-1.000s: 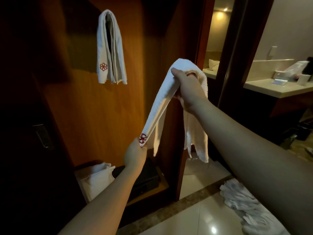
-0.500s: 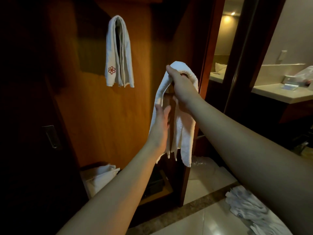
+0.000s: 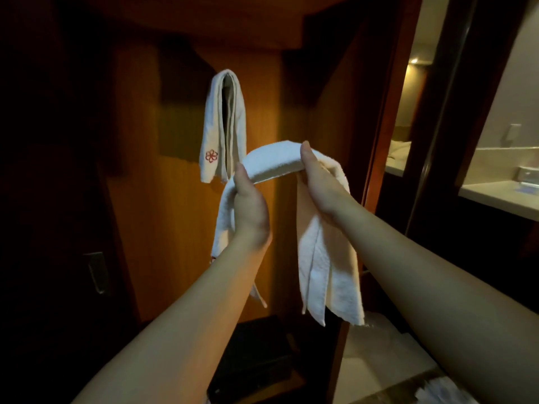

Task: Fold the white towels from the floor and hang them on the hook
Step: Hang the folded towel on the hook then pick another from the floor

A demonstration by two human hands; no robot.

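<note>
Down at five o'clock a heap of white cloth (image 3: 440, 392) lies on the pale tiled floor (image 3: 376, 363), only its edge in view. Both bare arms reach up from the bottom corners, and between them hangs the folded towel (image 3: 274, 161). The left hand (image 3: 250, 208), just left of centre, has fingers and thumb wrapped round the towel's left part, and that end drops away toward seven o'clock behind the wrist. The right hand (image 3: 320, 182), just right of centre, grips the other part, thumb laid on top, and the loose layered ends dangle down toward five o'clock. The stretch between the two hands arches up like a little bridge. Beyond them, toward eleven o'clock, a second towel (image 3: 223, 126) with a red flower mark hangs doubled against the wooden panel (image 3: 163, 228); the hook itself is too small to make out. Far out at three o'clock, a pale counter (image 3: 501, 196) shows through the doorway.
</note>
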